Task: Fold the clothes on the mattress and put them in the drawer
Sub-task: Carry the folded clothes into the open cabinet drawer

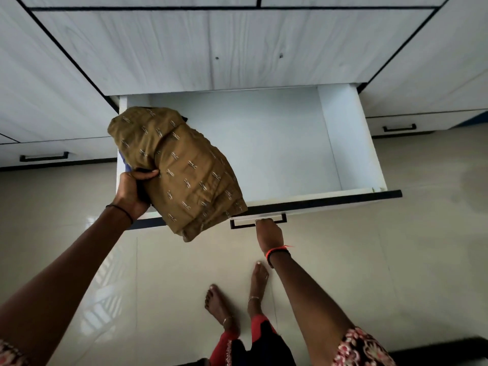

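Note:
A white drawer stands pulled out from the base of a white wardrobe; the part of its inside that shows is bare. My left hand grips a bundle of folded clothes, with an olive-brown patterned garment on the outside and a bit of blue and black cloth at the grip. The bundle hangs over the drawer's left front corner. My right hand is closed on the black drawer handle at the front panel.
White wardrobe doors rise behind the drawer. Closed drawers with black handles sit at left and right. My bare feet stand on the glossy cream tile floor, just in front of the open drawer.

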Tool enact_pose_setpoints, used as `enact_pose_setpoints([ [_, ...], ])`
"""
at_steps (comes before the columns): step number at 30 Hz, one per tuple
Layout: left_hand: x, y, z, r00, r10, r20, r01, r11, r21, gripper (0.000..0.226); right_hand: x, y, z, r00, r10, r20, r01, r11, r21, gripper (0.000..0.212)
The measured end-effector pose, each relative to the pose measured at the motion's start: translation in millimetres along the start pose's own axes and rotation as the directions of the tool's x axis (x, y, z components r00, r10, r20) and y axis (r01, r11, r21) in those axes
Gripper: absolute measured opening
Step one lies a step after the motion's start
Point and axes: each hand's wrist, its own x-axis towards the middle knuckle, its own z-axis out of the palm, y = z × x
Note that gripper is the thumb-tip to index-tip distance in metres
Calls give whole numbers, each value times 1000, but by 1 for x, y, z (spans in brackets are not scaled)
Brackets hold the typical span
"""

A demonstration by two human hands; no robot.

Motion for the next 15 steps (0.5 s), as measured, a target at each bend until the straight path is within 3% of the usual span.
enact_pose_setpoints([
  [2,-1,-6,-4,1000,-4,15,4,1000,-3,57,-13,-1,-3,999,33,10,-32,999,-22,32],
  [4,-3,-12,-7,1000,-4,21,4,1000,-8,62,-24,-4,-9,999,-4,43,5,1000,-28,10],
  [7,-8,-20,-2,1000,-16,26,17,1000,-15,54,-36,0,-1,997,39,73,-34,997,-65,29],
  [15,-25,-45,15,1000,-22,7,22,1000,-20,35,-80,11,16,993,43,107,-29,991,-129,32],
])
